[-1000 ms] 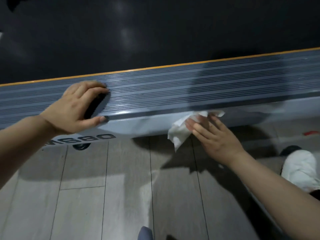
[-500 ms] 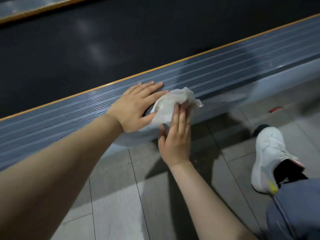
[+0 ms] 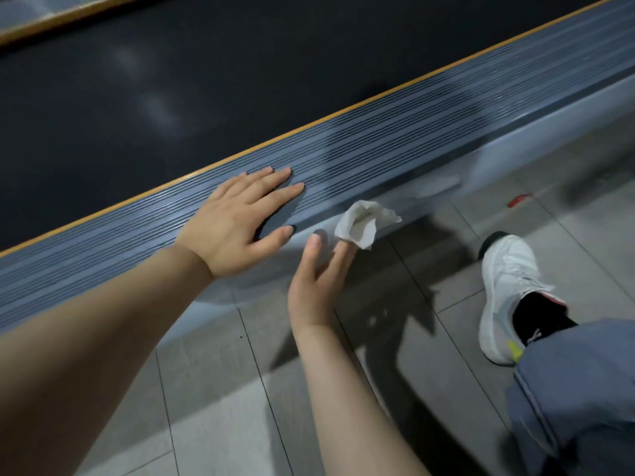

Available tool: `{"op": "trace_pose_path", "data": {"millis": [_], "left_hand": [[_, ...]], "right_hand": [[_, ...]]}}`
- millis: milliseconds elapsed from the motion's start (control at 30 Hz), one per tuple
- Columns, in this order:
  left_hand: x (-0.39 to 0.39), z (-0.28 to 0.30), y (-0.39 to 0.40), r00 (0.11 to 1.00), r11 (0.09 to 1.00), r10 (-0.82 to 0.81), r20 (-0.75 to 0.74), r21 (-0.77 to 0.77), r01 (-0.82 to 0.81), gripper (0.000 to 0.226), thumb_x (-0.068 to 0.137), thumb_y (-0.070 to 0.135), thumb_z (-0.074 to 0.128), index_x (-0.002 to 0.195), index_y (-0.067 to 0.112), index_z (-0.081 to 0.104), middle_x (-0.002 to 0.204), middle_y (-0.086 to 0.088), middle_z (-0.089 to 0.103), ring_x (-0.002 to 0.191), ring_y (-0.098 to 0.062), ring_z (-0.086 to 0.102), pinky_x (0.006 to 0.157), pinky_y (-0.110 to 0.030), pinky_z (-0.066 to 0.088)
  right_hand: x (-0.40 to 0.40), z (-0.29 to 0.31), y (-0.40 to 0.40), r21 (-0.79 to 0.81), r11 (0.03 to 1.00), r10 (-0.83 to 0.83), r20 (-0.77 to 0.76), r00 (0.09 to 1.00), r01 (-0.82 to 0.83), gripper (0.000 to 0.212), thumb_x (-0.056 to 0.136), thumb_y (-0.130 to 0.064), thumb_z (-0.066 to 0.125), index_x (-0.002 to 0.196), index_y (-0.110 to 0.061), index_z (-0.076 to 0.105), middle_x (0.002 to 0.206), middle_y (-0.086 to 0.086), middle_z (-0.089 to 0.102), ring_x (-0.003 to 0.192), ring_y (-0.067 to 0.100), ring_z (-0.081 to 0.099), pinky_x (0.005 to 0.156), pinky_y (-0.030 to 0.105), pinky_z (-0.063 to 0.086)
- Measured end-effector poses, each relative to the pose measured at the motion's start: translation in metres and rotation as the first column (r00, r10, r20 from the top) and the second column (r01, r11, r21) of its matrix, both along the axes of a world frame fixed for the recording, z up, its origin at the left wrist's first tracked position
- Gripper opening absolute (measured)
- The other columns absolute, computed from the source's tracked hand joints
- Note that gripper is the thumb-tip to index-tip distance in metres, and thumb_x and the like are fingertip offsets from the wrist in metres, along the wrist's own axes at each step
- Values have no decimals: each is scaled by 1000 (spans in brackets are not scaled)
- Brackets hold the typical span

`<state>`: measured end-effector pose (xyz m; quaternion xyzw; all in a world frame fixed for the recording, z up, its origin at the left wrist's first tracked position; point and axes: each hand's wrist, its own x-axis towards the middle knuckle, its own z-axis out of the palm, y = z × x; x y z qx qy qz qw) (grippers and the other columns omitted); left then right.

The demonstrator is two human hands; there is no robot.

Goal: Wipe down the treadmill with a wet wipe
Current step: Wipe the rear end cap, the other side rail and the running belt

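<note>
**Beside the treadmill, wipe in my right hand**

On the grey ribbed side rail of the treadmill, my left hand lies flat, fingers straight and spread, holding nothing. Just beside it, off the rail's outer edge, my right hand holds a crumpled white wet wipe at its fingertips, near the rail's side. My white sneaker rests on the grey tiled floor.
</note>
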<state>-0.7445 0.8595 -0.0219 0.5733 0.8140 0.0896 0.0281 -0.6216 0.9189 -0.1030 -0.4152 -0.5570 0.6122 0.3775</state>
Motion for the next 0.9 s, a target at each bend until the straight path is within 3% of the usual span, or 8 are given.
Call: {"op": "trace_pose_path", "data": {"millis": [100,167,267,400,467,600,800,900], "left_hand": [[0,2,1,1000,1000,4,17,-1,-4,61,99,55,26,153,29,34,162,3,29,149,-21,24,120,-47,22],[-1,3,1,1000,1000,0,16,-6,0,59,100,53,23,153,30,34,162,3,29,149,-21,24,119,-48,23],[-2,2,-1,1000,1000,4,17,0,-4,58,101,52,22,153,30,34,161,4,29,150,-20,24,119,-48,23],[-2,4,-1,1000,1000,2,30,2,-3,58,101,52,23,153,30,35,161,3,30,149,-20,25,119,-49,24],[-2,5,-1,1000,1000,8,26,-7,-8,58,100,52,24,153,30,35,161,3,30,149,-21,26,118,-50,25],[-2,5,-1,1000,1000,2,13,-31,-1,57,101,49,22,153,30,34,161,3,31,149,-21,26,118,-50,25],[-2,5,-1,999,1000,14,37,-19,-13,54,103,45,20,152,30,37,160,5,31,149,-20,26,119,-49,24],[-2,5,-1,999,1000,15,35,-23,-14,54,103,45,18,152,30,36,160,4,32,148,-20,27,118,-49,25]], "right_hand": [[-11,-8,21,-545,836,-90,-41,995,53,68,94,-62,41,147,-21,32,150,5,41,120,15,53,104,34,43],[-9,-3,36,-692,722,-92,-71,993,17,62,94,-64,39,145,-27,33,143,-1,47,108,14,54,93,33,43],[-6,25,35,-492,870,-87,-70,994,42,68,95,-63,36,150,-23,28,152,1,36,122,9,44,99,27,36],[-11,35,11,6,999,-45,19,999,45,76,97,-52,39,157,-18,7,163,-4,1,139,-17,0,108,1,4],[-14,17,16,-98,990,-96,58,994,101,68,101,-45,41,156,-17,14,160,-6,12,137,-13,11,106,-1,9],[-8,4,49,-639,764,-109,9,994,90,66,95,-64,35,149,-27,30,153,-3,36,133,18,43,112,35,32],[-5,37,49,31,999,-35,-4,999,35,77,94,-57,34,156,-20,6,162,-5,-1,145,-1,3,110,4,8],[-11,11,62,-109,987,-105,91,990,115,79,96,-57,38,156,-19,6,164,-1,0,149,10,5,119,21,8]]}}
